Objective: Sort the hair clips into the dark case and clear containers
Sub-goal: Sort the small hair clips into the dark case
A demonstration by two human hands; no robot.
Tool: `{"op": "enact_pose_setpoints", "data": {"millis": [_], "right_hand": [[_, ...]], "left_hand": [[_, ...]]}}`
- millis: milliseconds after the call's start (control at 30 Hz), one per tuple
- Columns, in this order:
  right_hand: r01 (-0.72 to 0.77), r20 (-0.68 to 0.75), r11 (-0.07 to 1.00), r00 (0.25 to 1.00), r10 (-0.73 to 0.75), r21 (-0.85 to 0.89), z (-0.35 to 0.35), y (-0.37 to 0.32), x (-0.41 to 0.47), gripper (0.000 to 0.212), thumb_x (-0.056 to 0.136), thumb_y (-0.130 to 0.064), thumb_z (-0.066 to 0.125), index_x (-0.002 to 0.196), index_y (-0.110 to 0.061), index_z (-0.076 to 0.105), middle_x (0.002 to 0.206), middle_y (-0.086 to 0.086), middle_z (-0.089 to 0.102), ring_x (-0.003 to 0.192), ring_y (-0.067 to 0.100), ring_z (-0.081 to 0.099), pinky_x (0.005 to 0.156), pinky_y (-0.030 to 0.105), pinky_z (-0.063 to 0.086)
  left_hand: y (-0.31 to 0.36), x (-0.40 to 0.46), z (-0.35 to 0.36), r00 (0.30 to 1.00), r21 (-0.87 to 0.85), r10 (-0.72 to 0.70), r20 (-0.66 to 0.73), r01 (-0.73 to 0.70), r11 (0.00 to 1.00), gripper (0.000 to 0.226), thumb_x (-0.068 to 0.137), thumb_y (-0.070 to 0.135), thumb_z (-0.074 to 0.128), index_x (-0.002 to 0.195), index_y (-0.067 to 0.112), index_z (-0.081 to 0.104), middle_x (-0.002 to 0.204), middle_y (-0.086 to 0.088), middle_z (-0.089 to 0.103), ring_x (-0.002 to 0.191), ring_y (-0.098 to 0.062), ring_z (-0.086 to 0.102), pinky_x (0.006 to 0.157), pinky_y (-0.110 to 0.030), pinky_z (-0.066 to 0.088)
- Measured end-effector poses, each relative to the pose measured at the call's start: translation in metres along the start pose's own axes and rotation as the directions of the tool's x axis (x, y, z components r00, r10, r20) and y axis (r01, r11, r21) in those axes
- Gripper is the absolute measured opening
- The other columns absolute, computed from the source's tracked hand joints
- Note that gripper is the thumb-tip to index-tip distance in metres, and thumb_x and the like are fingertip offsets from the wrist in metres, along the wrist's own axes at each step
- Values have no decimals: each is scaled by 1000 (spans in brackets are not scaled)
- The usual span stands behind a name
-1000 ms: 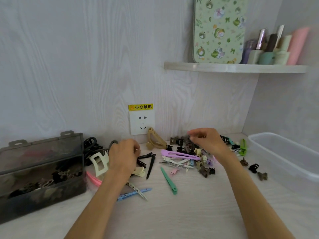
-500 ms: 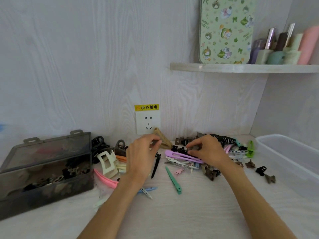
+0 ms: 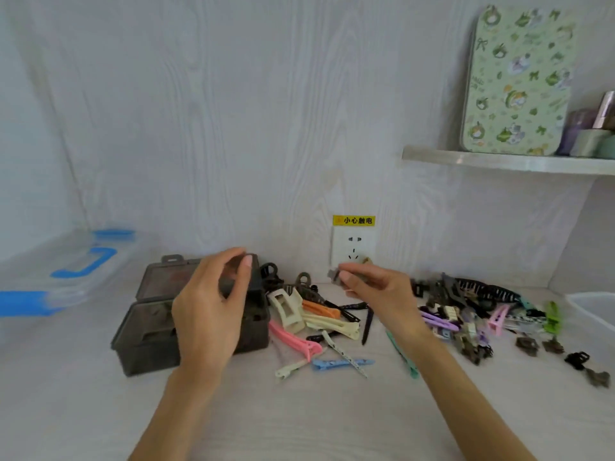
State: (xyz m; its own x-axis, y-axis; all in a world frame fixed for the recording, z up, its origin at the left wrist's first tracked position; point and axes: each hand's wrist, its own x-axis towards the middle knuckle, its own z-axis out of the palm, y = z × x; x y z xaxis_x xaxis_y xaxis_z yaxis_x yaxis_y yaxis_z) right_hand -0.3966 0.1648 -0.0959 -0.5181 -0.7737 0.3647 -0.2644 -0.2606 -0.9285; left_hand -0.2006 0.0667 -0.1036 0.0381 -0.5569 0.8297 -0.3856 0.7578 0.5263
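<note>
The dark case (image 3: 146, 347) stands open at the left of the white table. My left hand (image 3: 209, 311) hovers over it with fingers and thumb curved; a dark patch shows between them, and I cannot tell if it is a clip. My right hand (image 3: 376, 291) is raised in front of the wall socket and pinches a small grey-brown clip (image 3: 333, 273). Several loose hair clips (image 3: 466, 317) lie in a heap to the right. A cream claw clip (image 3: 286, 307), a pink clip (image 3: 293, 341) and a blue clip (image 3: 342, 363) lie beside the case.
A clear container with blue latches (image 3: 66, 271) sits at the far left, blurred. Another clear container (image 3: 592, 311) shows at the right edge. A wall socket (image 3: 352, 247) is behind the clips. A shelf (image 3: 499, 161) with a patterned tin and bottles hangs upper right.
The view has swung left. My left hand went from the pile to above the dark case. My right hand lifted off the heap with a small clip pinched in it.
</note>
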Motion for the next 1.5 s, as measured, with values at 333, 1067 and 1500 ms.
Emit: {"op": "enact_pose_setpoints", "data": {"millis": [333,1067,1500], "right_hand": [[372,286,837,919,-271,-402,130,12,8,23,82,-37,66,104,-31,69,99,-15,71,93,-4,62,84,19,52],[7,12,776,1000,1,-631,-156,38,5,17,87,-9,62,98,-17,72,85,-14,68,77,-14,62,67,-1,43],[84,113,550,993,18,-831,-149,50,9,31,88,-20,62,119,-23,63,104,-3,64,86,6,55,79,21,44]], "left_hand": [[-45,1,-13,948,322,-319,1,302,897,35,90,48,48,92,20,69,78,-8,70,73,-31,64,70,-39,52],[83,-46,109,659,-144,293,693,-271,952,32,98,30,38,128,32,52,127,15,55,115,-3,50,93,-22,43],[86,-52,150,643,150,72,763,-283,947,20,85,39,57,76,25,68,90,8,64,82,-13,55,67,-25,38]]}}
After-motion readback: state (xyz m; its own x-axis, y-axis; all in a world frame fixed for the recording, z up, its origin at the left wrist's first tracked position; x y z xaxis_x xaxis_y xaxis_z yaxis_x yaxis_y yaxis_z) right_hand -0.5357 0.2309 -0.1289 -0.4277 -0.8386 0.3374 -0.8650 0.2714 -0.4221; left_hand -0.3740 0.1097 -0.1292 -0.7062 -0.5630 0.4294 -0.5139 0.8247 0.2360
